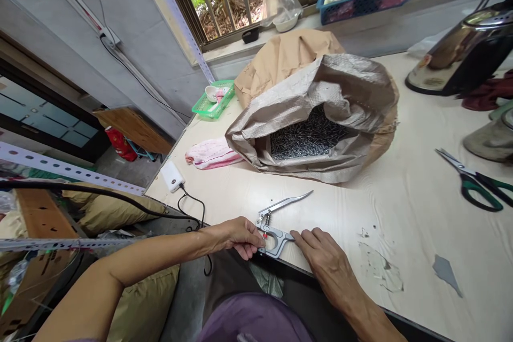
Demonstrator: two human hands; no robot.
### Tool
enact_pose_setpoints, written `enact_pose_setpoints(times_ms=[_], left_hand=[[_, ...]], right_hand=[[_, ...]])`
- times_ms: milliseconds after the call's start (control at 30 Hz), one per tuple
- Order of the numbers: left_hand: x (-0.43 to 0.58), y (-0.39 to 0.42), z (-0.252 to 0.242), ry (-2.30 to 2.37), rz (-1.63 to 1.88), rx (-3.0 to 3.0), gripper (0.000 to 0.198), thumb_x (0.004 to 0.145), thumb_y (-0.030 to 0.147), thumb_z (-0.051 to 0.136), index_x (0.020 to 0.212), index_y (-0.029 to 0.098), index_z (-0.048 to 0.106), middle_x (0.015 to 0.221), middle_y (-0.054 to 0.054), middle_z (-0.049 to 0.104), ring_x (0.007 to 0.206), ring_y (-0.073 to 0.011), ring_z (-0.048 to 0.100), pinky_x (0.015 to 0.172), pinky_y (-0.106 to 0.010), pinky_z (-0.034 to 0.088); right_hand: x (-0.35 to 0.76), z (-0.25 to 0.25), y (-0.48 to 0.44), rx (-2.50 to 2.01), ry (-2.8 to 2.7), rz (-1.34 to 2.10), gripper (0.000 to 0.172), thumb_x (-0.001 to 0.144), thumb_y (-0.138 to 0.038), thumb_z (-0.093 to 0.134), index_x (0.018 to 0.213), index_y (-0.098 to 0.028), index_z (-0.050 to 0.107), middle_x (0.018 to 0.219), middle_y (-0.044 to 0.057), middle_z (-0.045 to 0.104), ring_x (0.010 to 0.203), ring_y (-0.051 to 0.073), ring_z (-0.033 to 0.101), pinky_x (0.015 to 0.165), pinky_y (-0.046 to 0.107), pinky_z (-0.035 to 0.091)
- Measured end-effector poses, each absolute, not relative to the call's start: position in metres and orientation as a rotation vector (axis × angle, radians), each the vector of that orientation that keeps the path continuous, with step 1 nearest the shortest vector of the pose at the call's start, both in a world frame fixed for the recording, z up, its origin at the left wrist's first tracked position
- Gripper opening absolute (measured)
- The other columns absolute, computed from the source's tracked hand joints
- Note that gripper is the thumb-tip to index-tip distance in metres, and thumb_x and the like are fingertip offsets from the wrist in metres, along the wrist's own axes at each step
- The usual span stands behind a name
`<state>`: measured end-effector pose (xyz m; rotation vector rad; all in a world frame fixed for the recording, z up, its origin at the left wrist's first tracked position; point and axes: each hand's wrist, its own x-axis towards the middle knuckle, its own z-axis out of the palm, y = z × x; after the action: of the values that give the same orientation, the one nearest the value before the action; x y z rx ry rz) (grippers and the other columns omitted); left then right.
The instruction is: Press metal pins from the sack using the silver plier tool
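Note:
A small silver hand press point(276, 240) lies at the front edge of the table, with a C-shaped frame, a spring and a raised lever point(286, 203). My left hand point(242, 238) is closed, its fingertips pinched at the red-tipped plunger on the tool's left side. Whether a small part sits between those fingertips cannot be made out. My right hand point(323, 256) rests on the table with curled fingers, gripping the right end of the frame at the fingertips; its thumb is hidden. Beyond both hands, a woven sack point(288, 101) gapes open, full of small dark metal pieces point(306, 136).
Scissors point(473, 179) lie to the right, near an electric kettle point(452, 56). A grey scrap point(447, 272) is at front right. At left are a white power bank point(172, 176) with a cable, a pink cloth point(212, 153) and a green basket point(212, 112).

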<state>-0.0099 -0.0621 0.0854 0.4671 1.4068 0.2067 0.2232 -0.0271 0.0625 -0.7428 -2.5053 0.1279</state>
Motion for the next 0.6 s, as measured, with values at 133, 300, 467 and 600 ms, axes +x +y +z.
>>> enact_pose_setpoints(times_ms=[133, 300, 467, 600], left_hand=[[-0.008, -0.065, 0.084, 1.406, 0.222, 0.484, 0.051, 0.038, 0.048, 0.085, 0.067, 0.012, 0.062, 0.051, 0.002, 0.060, 0.041, -0.0097, 0.055, 0.041, -0.020, 0.044], [-0.001, -0.072, 0.083, 1.463, 0.294, 0.599, 0.051, 0.047, 0.055, 0.079, 0.065, 0.013, 0.058, 0.047, 0.003, 0.056, 0.038, -0.0104, 0.053, 0.038, -0.021, 0.043], [0.000, -0.076, 0.081, 1.457, 0.327, 0.602, 0.053, 0.050, 0.058, 0.076, 0.070, 0.012, 0.059, 0.048, 0.003, 0.056, 0.039, -0.0103, 0.054, 0.039, -0.020, 0.043], [0.000, -0.077, 0.082, 1.443, 0.344, 0.592, 0.052, 0.051, 0.057, 0.076, 0.072, 0.012, 0.061, 0.049, 0.003, 0.056, 0.039, -0.0102, 0.055, 0.040, -0.020, 0.043]], right_hand=[[0.224, 0.058, -0.029, -0.740, -2.464, 0.101, 0.030, 0.086, -0.004, 0.036, 0.102, -0.011, 0.061, 0.076, 0.006, 0.059, 0.072, 0.016, 0.048, 0.066, 0.029, 0.042], [0.225, 0.057, -0.030, -0.755, -2.461, 0.112, 0.030, 0.086, -0.006, 0.038, 0.104, -0.012, 0.061, 0.076, 0.005, 0.058, 0.072, 0.016, 0.048, 0.066, 0.029, 0.042], [0.224, 0.060, -0.030, -0.808, -2.479, 0.168, 0.033, 0.086, -0.005, 0.035, 0.104, -0.015, 0.061, 0.077, 0.005, 0.058, 0.072, 0.016, 0.048, 0.066, 0.029, 0.041], [0.223, 0.060, -0.031, -0.841, -2.484, 0.202, 0.031, 0.086, -0.005, 0.035, 0.099, -0.015, 0.061, 0.075, 0.004, 0.057, 0.070, 0.015, 0.047, 0.064, 0.028, 0.040]])
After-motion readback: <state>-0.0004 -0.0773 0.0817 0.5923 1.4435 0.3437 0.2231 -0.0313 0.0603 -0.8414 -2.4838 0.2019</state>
